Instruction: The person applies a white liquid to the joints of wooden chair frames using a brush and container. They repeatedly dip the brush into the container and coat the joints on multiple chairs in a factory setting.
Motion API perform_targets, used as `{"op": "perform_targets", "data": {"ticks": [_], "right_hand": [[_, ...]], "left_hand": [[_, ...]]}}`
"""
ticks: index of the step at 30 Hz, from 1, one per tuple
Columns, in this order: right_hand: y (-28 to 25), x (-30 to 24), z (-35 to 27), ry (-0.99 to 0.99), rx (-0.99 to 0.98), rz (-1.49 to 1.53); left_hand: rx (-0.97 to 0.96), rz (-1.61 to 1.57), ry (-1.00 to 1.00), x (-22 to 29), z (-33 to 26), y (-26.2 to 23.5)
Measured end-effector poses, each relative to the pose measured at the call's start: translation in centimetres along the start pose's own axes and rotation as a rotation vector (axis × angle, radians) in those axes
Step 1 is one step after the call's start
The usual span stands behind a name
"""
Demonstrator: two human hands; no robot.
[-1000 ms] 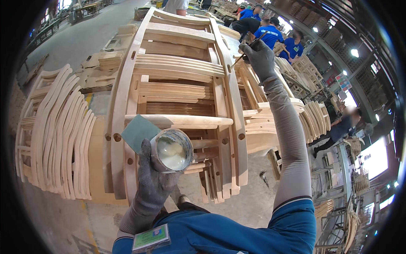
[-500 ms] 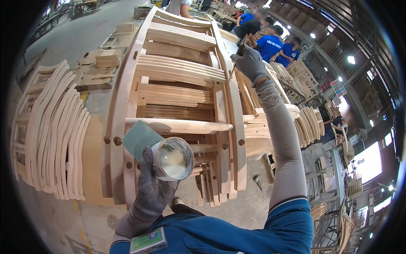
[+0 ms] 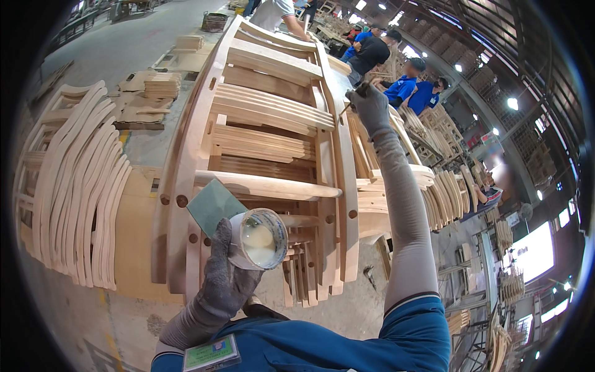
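Note:
My gloved left hand (image 3: 224,282) is closed around a small white cup (image 3: 238,245) holding milky white liquid (image 3: 260,242). A flat green sheet (image 3: 215,206), perhaps sandpaper, sticks out between the cup and the wooden chair frames (image 3: 266,184). My gloved right hand (image 3: 372,110) reaches forward to the right post of the top frame. Its fingers are pinched on a thin brown stick (image 3: 345,110), whose tip is at that post; I cannot tell whether it is a brush. The frames lie stacked, with slats and round rungs between their posts.
Curved chair parts (image 3: 77,186) stand in a row on cardboard at the left. More curved frames (image 3: 446,189) are lined up at the right. At the far end, another person's arm (image 3: 297,26) rests by the stack. Several people in blue shirts (image 3: 406,90) work beyond.
My right hand has shifted a little nearer and the stick now shows less. The cup and green sheet stay in my left hand. The whole view has turned slightly.

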State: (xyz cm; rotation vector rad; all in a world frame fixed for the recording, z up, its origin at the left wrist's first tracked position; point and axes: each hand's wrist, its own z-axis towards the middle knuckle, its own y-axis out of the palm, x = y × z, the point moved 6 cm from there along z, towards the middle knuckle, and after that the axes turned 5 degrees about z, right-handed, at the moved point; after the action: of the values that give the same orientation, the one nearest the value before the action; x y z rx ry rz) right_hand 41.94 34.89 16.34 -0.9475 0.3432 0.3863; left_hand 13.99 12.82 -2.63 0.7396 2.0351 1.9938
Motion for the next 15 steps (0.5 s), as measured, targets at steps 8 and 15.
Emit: {"op": "perform_targets", "data": {"ticks": [8,15], "right_hand": [[-0.9,-0.8,-8.1,-0.445,-0.007,-0.069],[-6.3,-1.7,-15.3,-0.486,0.117,0.011]], "left_hand": [[0.022,0.334,0.158,1.2,-2.8,-1.6],[-0.030,0.446,0.136,1.1,-4.3,-0.9]]}}
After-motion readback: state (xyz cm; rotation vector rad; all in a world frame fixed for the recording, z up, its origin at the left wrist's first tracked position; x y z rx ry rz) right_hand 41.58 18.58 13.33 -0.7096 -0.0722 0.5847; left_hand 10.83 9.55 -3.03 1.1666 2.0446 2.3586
